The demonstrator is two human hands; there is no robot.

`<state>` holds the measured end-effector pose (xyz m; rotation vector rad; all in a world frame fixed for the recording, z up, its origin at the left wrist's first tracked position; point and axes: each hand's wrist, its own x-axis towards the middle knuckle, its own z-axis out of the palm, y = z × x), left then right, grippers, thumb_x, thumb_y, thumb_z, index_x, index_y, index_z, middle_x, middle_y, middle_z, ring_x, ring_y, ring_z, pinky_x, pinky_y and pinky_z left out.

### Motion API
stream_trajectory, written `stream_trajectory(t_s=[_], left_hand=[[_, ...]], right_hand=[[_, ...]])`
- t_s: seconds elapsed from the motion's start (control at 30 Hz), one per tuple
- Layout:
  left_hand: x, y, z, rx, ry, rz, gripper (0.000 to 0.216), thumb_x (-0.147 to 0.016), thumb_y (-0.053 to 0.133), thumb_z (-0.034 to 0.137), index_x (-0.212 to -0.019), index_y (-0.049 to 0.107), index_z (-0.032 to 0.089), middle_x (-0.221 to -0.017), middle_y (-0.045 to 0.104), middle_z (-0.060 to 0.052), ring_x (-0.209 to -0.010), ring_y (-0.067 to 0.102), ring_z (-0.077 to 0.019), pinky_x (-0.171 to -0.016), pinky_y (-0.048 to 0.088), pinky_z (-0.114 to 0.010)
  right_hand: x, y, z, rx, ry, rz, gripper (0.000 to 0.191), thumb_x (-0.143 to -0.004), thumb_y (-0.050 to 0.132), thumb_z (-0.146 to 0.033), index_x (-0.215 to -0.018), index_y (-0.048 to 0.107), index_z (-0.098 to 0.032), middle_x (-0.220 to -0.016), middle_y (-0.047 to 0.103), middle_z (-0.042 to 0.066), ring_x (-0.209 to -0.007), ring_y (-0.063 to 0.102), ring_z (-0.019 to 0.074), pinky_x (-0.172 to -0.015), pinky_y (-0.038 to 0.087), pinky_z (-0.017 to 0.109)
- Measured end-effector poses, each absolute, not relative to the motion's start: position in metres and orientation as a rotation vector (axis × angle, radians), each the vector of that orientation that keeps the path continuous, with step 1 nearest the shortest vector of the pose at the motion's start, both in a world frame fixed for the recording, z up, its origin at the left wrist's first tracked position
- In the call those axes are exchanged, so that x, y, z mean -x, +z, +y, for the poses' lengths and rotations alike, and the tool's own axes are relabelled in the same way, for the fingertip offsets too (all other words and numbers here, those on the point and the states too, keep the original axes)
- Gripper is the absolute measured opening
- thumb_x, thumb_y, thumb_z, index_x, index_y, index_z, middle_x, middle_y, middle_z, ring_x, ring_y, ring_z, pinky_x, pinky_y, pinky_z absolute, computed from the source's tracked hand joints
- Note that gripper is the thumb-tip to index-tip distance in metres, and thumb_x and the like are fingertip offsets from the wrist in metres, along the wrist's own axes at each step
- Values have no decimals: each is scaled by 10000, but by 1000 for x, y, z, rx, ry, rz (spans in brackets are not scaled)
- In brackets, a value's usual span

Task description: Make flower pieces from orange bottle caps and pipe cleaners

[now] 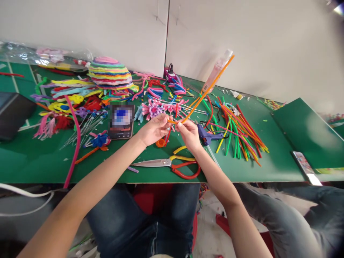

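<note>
An orange pipe cleaner [192, 109] runs between both my hands above the green table, its long free part slanting up to the right. My left hand [157, 128] pinches one end of it. Close beside, my right hand [188, 132] grips it between thumb and fingers. Below the hands lie scissors [158, 163] with red and yellow handles. A small orange coil [160, 143] rests just under my left hand. Right of my right hand is a purple glue gun [209, 135]. Pink pipe cleaner flowers [153, 109] lie behind the hands.
A phone [121, 122] stands at left, near a striped pipe cleaner dome [109, 73]. Loose pipe cleaners [239, 132] spread at right. A clear bottle [217, 71] stands by the wall. Another phone [305, 166] lies at the right edge. Someone's legs [279, 218] show beside me.
</note>
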<state>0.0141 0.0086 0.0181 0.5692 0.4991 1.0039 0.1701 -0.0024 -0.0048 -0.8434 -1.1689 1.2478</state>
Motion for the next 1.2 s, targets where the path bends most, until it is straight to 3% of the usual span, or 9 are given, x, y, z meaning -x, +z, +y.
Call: stream_trajectory(t_s=[0.1,0.33,0.5,0.63,0.73,0.93,1.2], left_hand=[[-11,18,9,-671,924,519,340,-438,908,254,-635,646,163,-758,625,16,-602,529,-46,-421,350,-114],[1,16,15,-1013,559,611,237,-548,833,274,-623,643,155,-592,553,1,-504,488,-78,-410,345,-184],[-9,14,11,-1276,1165,958,272,-680,746,404,-847,699,193,-716,682,-28,-574,617,-129,-410,376,-191],[-21,12,0,-1515,1398,1027,314,-704,733,428,-890,713,175,-795,733,-51,-668,691,-179,-577,539,-259],[-28,7,-8,-1560,1530,1082,294,-709,743,385,-912,710,176,-831,742,-45,-691,704,-167,-665,571,-263],[-33,3,-12,-1455,1574,1084,246,-757,702,375,-874,721,160,-794,739,-51,-709,710,-177,-670,581,-272],[-33,10,-7,-1245,1504,1002,204,-683,760,329,-787,726,156,-761,733,-46,-699,704,-175,-667,560,-268]], right_hand=[[-171,-4,-2,825,1241,-1165,247,-694,733,-456,-746,651,-229,-693,610,-43,-630,550,84,-642,474,236],[-171,9,-10,864,1101,-1410,272,-724,699,-474,-705,614,-216,-694,593,-24,-641,548,107,-640,468,261],[-170,6,-8,982,905,-1255,334,-752,652,-503,-681,519,-206,-638,537,-40,-579,477,87,-567,412,237],[-166,2,-8,989,841,-1219,336,-762,633,-513,-691,516,-206,-678,562,-29,-610,494,94,-597,431,243],[-163,2,-10,1004,812,-1206,354,-759,627,-529,-675,505,-208,-659,545,-33,-601,484,92,-590,431,242],[-162,1,-9,971,873,-1169,365,-738,652,-534,-680,496,-209,-657,547,-33,-602,488,92,-585,435,241],[-162,-2,-9,977,913,-1200,352,-747,646,-534,-703,503,-216,-731,590,-17,-650,519,103,-623,458,254]])
